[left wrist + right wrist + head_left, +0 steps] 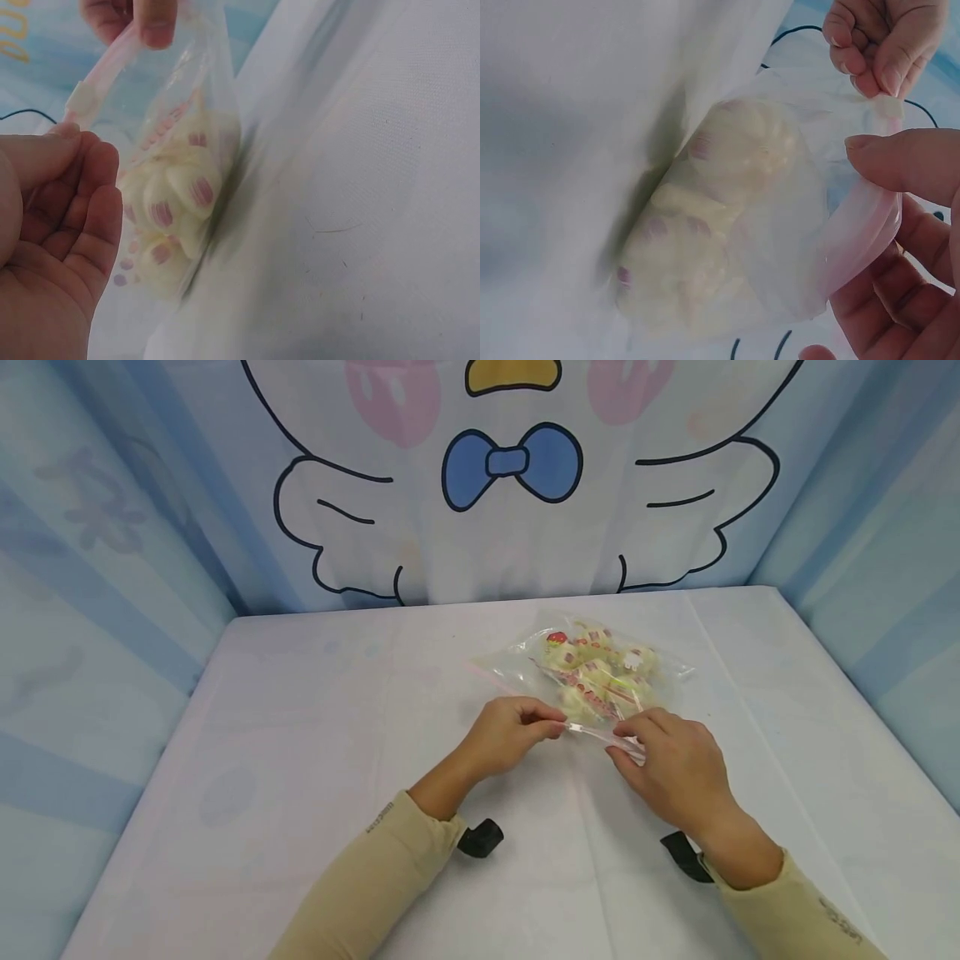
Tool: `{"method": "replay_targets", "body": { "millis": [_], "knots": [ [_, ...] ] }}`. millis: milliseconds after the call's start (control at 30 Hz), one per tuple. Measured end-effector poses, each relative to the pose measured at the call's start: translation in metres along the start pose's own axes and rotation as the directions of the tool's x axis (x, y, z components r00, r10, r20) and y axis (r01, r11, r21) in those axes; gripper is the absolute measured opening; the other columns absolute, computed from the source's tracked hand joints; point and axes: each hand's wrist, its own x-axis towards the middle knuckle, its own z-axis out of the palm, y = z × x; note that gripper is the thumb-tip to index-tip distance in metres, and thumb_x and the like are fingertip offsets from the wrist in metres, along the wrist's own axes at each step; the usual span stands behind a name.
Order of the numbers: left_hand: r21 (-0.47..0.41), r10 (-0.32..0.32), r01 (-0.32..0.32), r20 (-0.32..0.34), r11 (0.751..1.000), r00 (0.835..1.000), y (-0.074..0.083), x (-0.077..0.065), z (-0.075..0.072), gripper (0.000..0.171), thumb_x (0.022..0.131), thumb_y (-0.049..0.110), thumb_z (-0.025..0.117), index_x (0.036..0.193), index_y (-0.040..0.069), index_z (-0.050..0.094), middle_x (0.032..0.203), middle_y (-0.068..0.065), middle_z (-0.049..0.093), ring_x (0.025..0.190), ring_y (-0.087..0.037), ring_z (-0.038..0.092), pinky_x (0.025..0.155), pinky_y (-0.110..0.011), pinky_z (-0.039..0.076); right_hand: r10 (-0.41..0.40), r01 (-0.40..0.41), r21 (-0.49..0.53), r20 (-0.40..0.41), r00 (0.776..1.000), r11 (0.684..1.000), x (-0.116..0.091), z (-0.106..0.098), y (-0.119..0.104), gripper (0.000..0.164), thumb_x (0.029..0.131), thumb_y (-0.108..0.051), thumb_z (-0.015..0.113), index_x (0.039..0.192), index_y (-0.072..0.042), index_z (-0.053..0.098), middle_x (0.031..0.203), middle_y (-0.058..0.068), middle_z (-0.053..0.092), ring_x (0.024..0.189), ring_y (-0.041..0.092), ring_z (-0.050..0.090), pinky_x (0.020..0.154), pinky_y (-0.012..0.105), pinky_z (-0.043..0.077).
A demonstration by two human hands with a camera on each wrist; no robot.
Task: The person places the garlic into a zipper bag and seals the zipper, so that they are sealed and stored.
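Observation:
A clear slider zip bag (517, 660) lies toward the back of the table, its pinkish zip edge lifted toward me. Inside are several pale cream, rounded pieces (180, 191) with purplish marks; red designs are printed on the plastic. My left hand (510, 735) pinches the zip edge at one corner, between thumb and fingertips. Right beside those fingertips sits a small white slider (889, 106) on the strip. My right hand (675, 764) holds the same edge farther right, thumb on one side and fingers on the other. In the right wrist view the edge bows between the hands.
A white cloth with fold creases covers the table (300, 735). Behind it hangs a curtain (517, 543) printed with a cartoon figure and a blue bow, and blue patterned curtains (90, 610) close both sides. Black straps (480, 839) show at both wrists.

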Motion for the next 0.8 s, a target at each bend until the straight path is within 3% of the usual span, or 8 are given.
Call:
{"method": "replay_targets", "body": {
  "millis": [233,433,800],
  "knots": [
    [-0.007,-0.039,0.039,-0.007,0.999,0.999,-0.0002,0.0007,-0.0051,0.015,0.094,0.017,0.072,0.106,0.009,0.077,0.089,0.005,0.074,0.089,-0.011,0.068,0.077,-0.024,0.052,-0.014,0.015,0.020,-0.047,0.999,1.000,-0.0019,-0.0009,0.0025,0.032,0.069,-0.011,0.090,0.094,-0.003,0.073,0.091,0.011,0.070,0.080,0.032,0.066,0.064,0.049,0.050],
    [-0.016,-0.038,0.038,-0.003,0.999,0.999,-0.0012,0.0001,-0.0077,0.015,0.094,0.017,0.072,0.106,0.009,0.077,0.091,0.005,0.074,0.087,-0.007,0.068,0.079,-0.025,0.053,-0.023,0.024,0.018,-0.083,0.996,1.000,-0.0012,-0.0011,0.0034,0.029,0.069,-0.010,0.091,0.090,-0.002,0.074,0.087,0.011,0.070,0.076,0.032,0.065,0.061,0.046,0.049],
    [-0.006,-0.024,0.024,-0.009,1.000,1.000,-0.0018,0.0003,-0.0086,0.015,0.095,0.015,0.071,0.106,0.008,0.077,0.090,0.004,0.074,0.087,-0.007,0.067,0.079,-0.025,0.053,0.045,-0.044,0.035,-0.045,0.998,0.998,0.0003,-0.0027,-0.0012,0.024,0.070,-0.008,0.091,0.087,-0.003,0.075,0.082,0.008,0.068,0.065,0.024,0.058,0.057,0.040,0.047]
  ]
}}
